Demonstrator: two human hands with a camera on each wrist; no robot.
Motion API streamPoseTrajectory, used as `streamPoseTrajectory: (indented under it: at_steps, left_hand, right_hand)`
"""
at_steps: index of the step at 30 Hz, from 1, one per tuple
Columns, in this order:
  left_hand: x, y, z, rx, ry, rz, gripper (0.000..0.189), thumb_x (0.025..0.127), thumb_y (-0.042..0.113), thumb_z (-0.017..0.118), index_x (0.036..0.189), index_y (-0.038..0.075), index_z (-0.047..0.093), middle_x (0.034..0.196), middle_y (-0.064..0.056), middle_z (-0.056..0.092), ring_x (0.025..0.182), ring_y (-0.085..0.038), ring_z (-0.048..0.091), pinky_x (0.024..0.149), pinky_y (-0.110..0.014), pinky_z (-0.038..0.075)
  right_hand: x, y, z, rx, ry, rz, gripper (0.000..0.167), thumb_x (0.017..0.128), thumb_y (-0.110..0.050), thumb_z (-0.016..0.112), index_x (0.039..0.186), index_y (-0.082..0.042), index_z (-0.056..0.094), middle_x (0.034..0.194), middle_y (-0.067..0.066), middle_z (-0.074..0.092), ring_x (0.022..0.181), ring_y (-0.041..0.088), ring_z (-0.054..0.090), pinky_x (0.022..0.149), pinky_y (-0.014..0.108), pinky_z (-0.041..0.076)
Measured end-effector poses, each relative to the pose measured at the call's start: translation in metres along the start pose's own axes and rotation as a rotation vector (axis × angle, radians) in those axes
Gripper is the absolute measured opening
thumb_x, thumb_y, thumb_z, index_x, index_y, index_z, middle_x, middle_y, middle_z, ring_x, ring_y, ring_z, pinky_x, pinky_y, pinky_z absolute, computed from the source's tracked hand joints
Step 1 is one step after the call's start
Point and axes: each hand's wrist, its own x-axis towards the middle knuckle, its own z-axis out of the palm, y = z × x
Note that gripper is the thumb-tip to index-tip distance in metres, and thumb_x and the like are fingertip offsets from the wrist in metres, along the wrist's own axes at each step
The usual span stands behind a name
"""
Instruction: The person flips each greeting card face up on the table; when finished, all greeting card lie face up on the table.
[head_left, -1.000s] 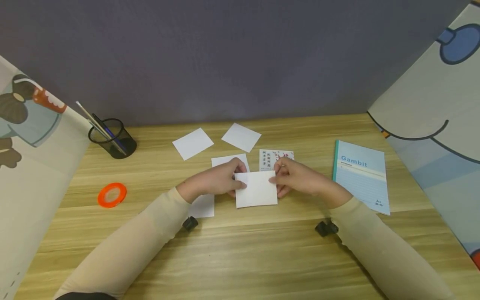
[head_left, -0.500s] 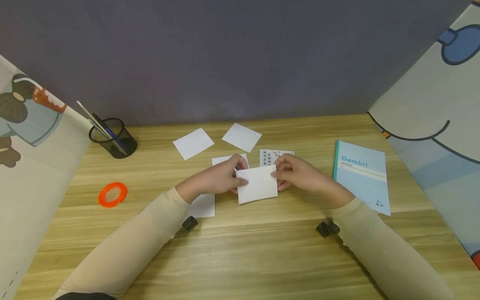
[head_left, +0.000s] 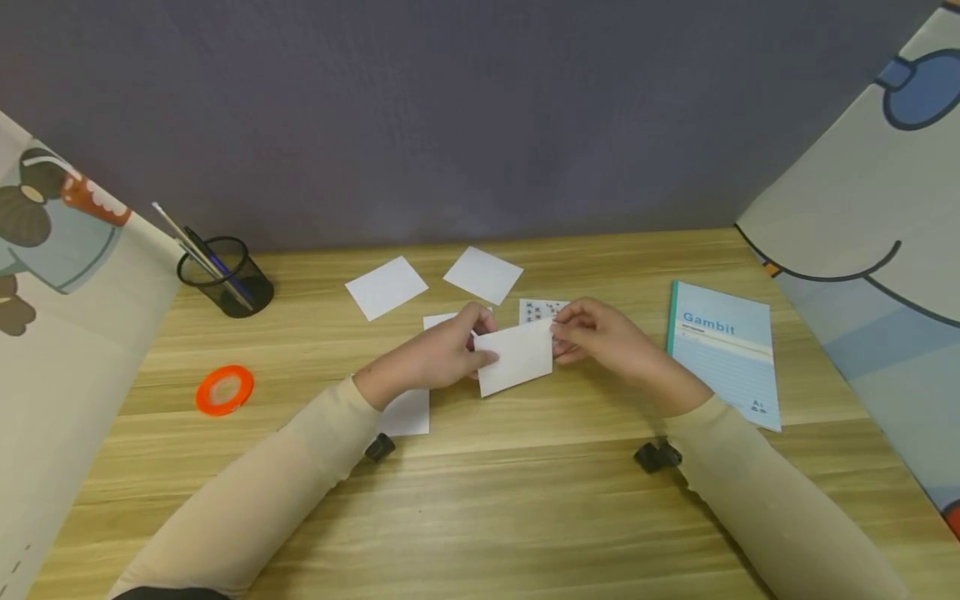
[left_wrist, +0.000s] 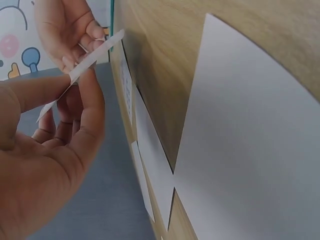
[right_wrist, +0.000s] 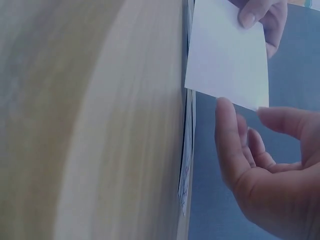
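Both hands hold one white paper card (head_left: 516,358) just above the wooden table (head_left: 480,500), tilted with its far edge raised. My left hand (head_left: 480,354) pinches the card's left edge between thumb and fingers; the left wrist view shows that card (left_wrist: 80,74) edge-on in the pinch. My right hand (head_left: 558,337) pinches the upper right corner. In the right wrist view the card (right_wrist: 227,57) stands above the right hand's fingers (right_wrist: 225,130), with the other hand's fingertips at its top edge.
Loose white cards lie at the back (head_left: 386,287) (head_left: 483,274) and under the left forearm (head_left: 405,412). A printed sheet (head_left: 542,309) lies behind the hands. A blue Gambit notebook (head_left: 722,350) is on the right, a black pen holder (head_left: 225,275) and an orange tape roll (head_left: 224,389) on the left.
The card has been lifted off the table and tilted, its near edge rising and moving away from me. Both hands shifted slightly toward the back with it.
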Motion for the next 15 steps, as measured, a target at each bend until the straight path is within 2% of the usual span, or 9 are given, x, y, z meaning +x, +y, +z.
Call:
streamPoseTrajectory:
  at_steps: [4, 10, 15]
  left_hand:
    - [-0.0014, 0.0010, 0.0011, 0.055, 0.036, 0.041, 0.032, 0.108, 0.018, 0.064, 0.132, 0.010, 0.044, 0.114, -0.012, 0.063, 0.093, -0.018, 0.064, 0.078, -0.028, 0.058]
    - [-0.0036, 0.0049, 0.0039, 0.174, 0.107, 0.133, 0.032, 0.108, 0.018, 0.064, 0.133, 0.009, 0.047, 0.123, -0.010, 0.065, 0.108, -0.021, 0.065, 0.090, -0.034, 0.057]
    - [-0.0047, 0.0086, 0.0070, 0.250, 0.152, 0.178, 0.030, 0.109, 0.016, 0.063, 0.133, 0.008, 0.048, 0.124, -0.009, 0.065, 0.105, -0.020, 0.065, 0.089, -0.032, 0.057]
  right_hand:
    - [-0.0010, 0.0001, -0.0017, 0.026, 0.010, 0.012, 0.037, 0.113, -0.015, 0.051, 0.138, 0.012, 0.047, 0.123, 0.027, 0.061, 0.100, 0.026, 0.073, 0.091, 0.038, 0.067]
    - [-0.0016, 0.0009, -0.0034, 0.056, 0.016, 0.038, 0.041, 0.115, -0.021, 0.046, 0.139, 0.013, 0.047, 0.124, 0.025, 0.059, 0.100, 0.025, 0.073, 0.091, 0.036, 0.067]
    - [0.0000, 0.0023, -0.0041, 0.072, 0.022, 0.049, 0.045, 0.115, -0.028, 0.048, 0.135, 0.012, 0.048, 0.119, 0.020, 0.060, 0.098, 0.023, 0.073, 0.089, 0.034, 0.067]
